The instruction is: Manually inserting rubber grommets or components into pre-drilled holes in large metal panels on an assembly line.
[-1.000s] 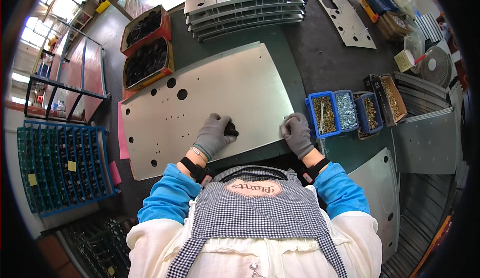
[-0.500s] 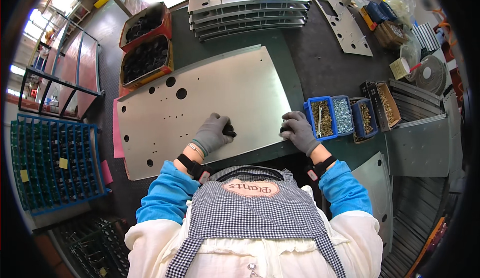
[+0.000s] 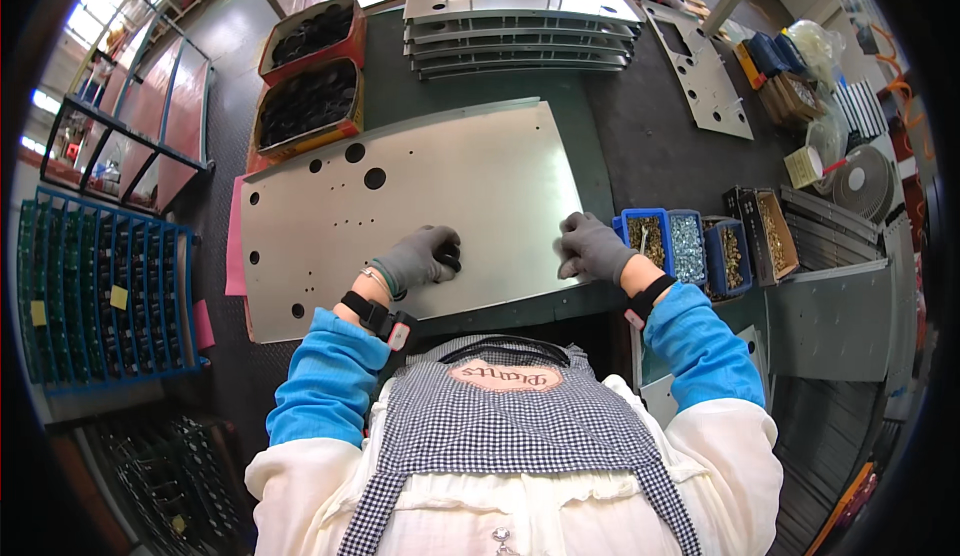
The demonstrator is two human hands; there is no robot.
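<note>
A large silvery sheet-metal panel [image 3: 320, 196] with round holes lies flat in front of me. Over its near middle, my left hand [image 3: 415, 258], in a grey glove, has its fingers curled around a small black piece [image 3: 448, 255]. The kind of piece is hidden by the fingers. My right hand [image 3: 592, 248], gloved too, is at the panel's right edge with fingertips bent down and close together. Whatever they hold, if anything, cannot be made out.
Blue bins of small metal fasteners [image 3: 687, 244] stand right of the panel, one with a wrench. Two cardboard boxes of black round parts [image 3: 362, 121] sit at the far left. Stacked metal panels [image 3: 520, 1] rise at the back; a blue rack [image 3: 190, 296] stands left.
The view has shifted a little, so the panel sits slightly right and lower. Against the panel, both hands have moved somewhat left and away from me. The left keeps the black piece.
</note>
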